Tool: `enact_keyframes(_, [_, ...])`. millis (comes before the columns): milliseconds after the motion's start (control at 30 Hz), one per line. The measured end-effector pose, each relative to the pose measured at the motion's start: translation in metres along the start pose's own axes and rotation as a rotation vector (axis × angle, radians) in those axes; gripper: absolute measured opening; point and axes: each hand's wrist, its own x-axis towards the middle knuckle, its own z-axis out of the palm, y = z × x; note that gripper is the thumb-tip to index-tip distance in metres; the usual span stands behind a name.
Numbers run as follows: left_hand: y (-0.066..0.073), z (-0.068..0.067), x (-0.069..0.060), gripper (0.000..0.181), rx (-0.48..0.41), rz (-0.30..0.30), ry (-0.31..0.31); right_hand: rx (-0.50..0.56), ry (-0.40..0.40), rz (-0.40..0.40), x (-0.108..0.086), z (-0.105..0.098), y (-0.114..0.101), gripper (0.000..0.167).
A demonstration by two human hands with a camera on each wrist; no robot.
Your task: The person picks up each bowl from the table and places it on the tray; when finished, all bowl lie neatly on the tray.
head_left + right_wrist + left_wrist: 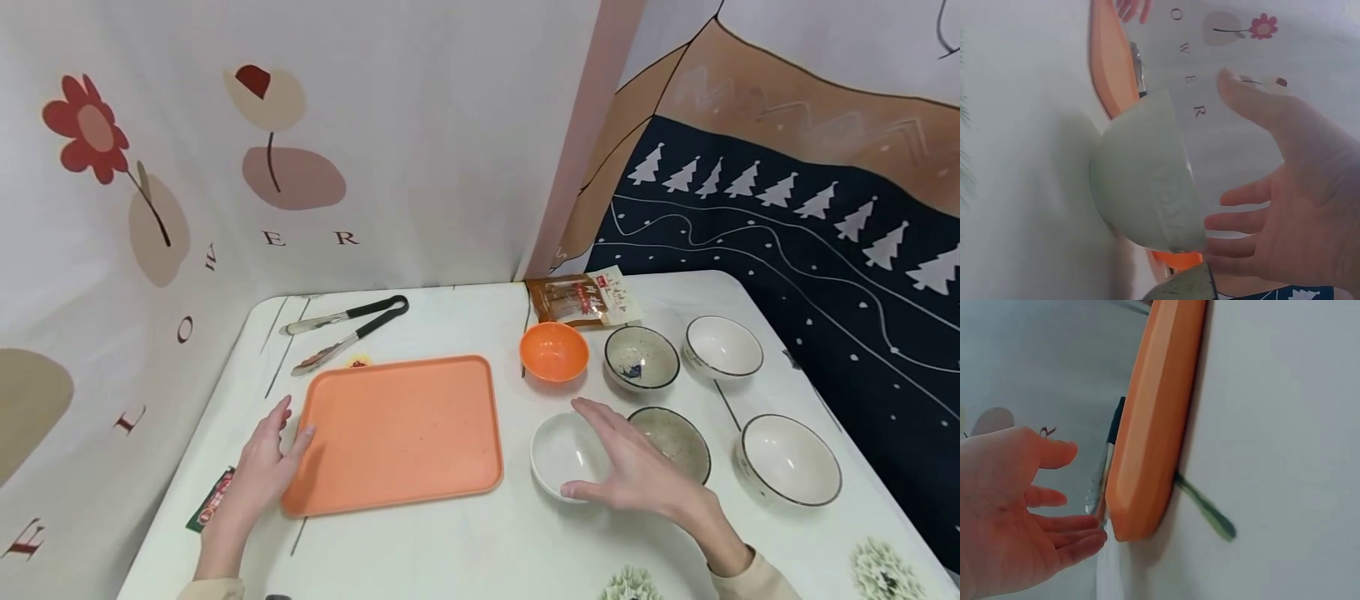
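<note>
An orange rectangular tray lies flat on the white table. Beside its left edge is my left hand, thumb and fingers spread apart; in the left wrist view that hand holds nothing, and whether its fingertips touch the tray I cannot tell. My right hand hovers over the right side of a white bowl, its fingers extended. In the right wrist view the bowl stands upright, with the right hand by its rim and not curled round it.
Black-handled tongs lie behind the tray. An orange bowl, speckled bowls and two cream bowls stand to the right. A brown food packet is at the back, a small green-and-red packet at left.
</note>
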Motion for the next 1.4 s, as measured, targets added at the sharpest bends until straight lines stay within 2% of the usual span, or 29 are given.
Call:
enact_keyframes(167, [-0.01,0.005,0.011,0.076,-0.032,-0.057,-0.026,-0.024,-0.031,0.015,-0.005,0.006,-0.003,0.12])
enact_keyframes(300, [-0.018,0.009,0.016,0.068,-0.029,-0.079,0.017,-0.046,-0.038,0.02,-0.007,0.01,-0.006,0.13])
enact_keyframes(600, [-0.027,0.009,0.022,0.044,0.002,0.004,0.083,-0.096,-0.01,-0.036,-0.002,0.017,-0.001,0.136])
enact_keyframes(733, [-0.03,0.008,0.026,0.04,0.002,-0.016,0.076,-0.099,-0.038,-0.055,0.002,0.016,0.0,0.137])
enact_keyframes(900, [-0.032,0.007,0.03,0.041,-0.024,-0.063,0.046,-0.078,-0.061,-0.037,0.005,0.015,0.001,0.134])
enact_keyframes(1200, [-0.035,0.008,0.03,0.044,-0.026,-0.089,0.033,-0.056,0.059,-0.025,0.007,0.024,0.005,0.129])
enact_keyframes(1400, [-0.038,0.008,0.031,0.045,-0.037,-0.101,0.018,-0.005,0.125,-0.024,0.01,0.032,-0.002,0.127])
